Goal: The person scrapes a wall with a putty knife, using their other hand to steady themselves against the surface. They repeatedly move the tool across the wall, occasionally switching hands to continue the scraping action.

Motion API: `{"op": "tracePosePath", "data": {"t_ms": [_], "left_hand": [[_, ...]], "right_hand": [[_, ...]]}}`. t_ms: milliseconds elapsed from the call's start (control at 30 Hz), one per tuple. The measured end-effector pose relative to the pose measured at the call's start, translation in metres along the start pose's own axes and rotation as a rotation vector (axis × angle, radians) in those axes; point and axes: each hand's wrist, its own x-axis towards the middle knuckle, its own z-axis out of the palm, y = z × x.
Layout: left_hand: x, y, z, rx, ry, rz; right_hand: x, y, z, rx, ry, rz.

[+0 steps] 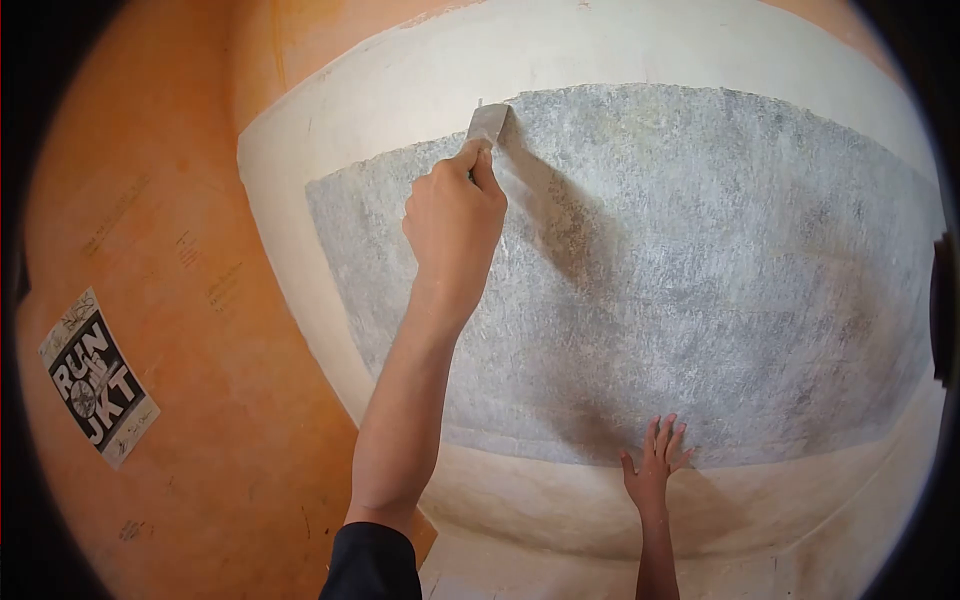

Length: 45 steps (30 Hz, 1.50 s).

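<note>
Orange wall (200, 320) on the left, white wall section (285, 205) next to it with a large rough grey patch (750, 200) in the middle. Left hand (455, 225) is clenched around a flat-bladed scraper (488, 122), back of hand toward the camera, thumb on the right side, index finger up by the blade. Handle mostly hidden in the fist. Blade sits at the patch's top edge, left of its middle, right where grey meets white. Left forearm runs steeply up from the bottom, leaning slightly right, dark sleeve (372, 562) near the elbow. Right hand (652, 470) holds nothing: fingers spread and pointing up, thumb out left, looks laid on the wall at the patch's lower edge. Right forearm near vertical, bare. Farther out: black-and-white poster (99, 377), tilted, "RUN" and "JKT" readable. Faint handwriting (117, 215) above it, too small to read.
</note>
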Motion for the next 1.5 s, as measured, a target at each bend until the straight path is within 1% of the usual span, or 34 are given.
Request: {"op": "tracePosePath", "data": {"t_ms": [67, 133, 167, 267, 367, 467, 533, 567, 633, 733, 867, 933, 967, 1033, 1167, 1233, 1333, 1467, 1500], "left_hand": [[0.003, -0.004, -0.002, 0.029, 0.013, 0.021], [0.004, -0.011, -0.007, -0.006, -0.030, 0.005], [0.004, -0.013, -0.006, -0.008, -0.028, 0.002], [0.007, -0.015, 0.001, -0.029, -0.021, 0.048], [0.006, -0.018, -0.008, -0.107, -0.061, -0.005], [0.005, -0.016, -0.009, -0.044, -0.102, 0.030], [0.012, -0.014, -0.005, -0.116, -0.035, 0.024], [0.010, -0.017, -0.005, -0.119, -0.040, 0.026], [0.001, -0.023, -0.005, -0.065, -0.034, 0.045], [0.014, -0.022, 0.005, -0.033, -0.023, 0.009], [0.010, -0.020, -0.006, -0.119, -0.046, -0.003], [0.005, -0.019, -0.001, -0.046, -0.007, 0.102], [0.005, -0.016, 0.000, -0.047, -0.010, 0.102], [0.006, -0.009, -0.003, -0.070, -0.075, -0.024], [-0.001, -0.001, -0.002, -0.042, -0.081, -0.004], [0.000, 0.005, 0.004, -0.034, -0.010, 0.022], [-0.002, 0.003, 0.000, -0.011, -0.060, 0.009], [-0.001, 0.002, 0.006, -0.068, -0.056, -0.011], [0.000, 0.001, 0.005, -0.072, -0.042, 0.017]], "right_hand": [[-0.001, -0.001, 0.009, -0.007, -0.012, 0.000], [0.001, 0.003, 0.013, -0.049, 0.055, -0.025], [0.003, 0.005, 0.016, -0.053, 0.056, -0.028], [0.003, 0.002, 0.019, -0.036, 0.102, -0.023], [0.001, -0.004, 0.018, -0.011, 0.109, -0.008], [-0.001, -0.004, 0.020, 0.000, 0.108, 0.010], [0.002, -0.003, 0.021, -0.027, 0.128, -0.008], [0.000, -0.004, 0.024, -0.028, 0.128, -0.002], [0.000, -0.004, 0.019, -0.017, 0.127, -0.010], [0.001, -0.004, 0.022, -0.014, 0.146, -0.010], [-0.001, -0.002, 0.018, -0.031, 0.141, -0.013], [0.000, -0.003, 0.018, -0.027, 0.102, 0.015], [0.000, -0.002, 0.019, -0.027, 0.101, 0.018], [0.001, -0.001, 0.018, -0.044, 0.095, 0.007], [0.001, -0.001, 0.014, -0.030, 0.089, -0.006], [-0.001, -0.002, 0.014, -0.031, 0.082, 0.002], [-0.001, -0.004, 0.012, -0.030, 0.090, -0.003], [-0.002, -0.002, 0.009, -0.031, 0.065, 0.003], [0.001, -0.003, 0.010, -0.024, 0.093, -0.014]]}}
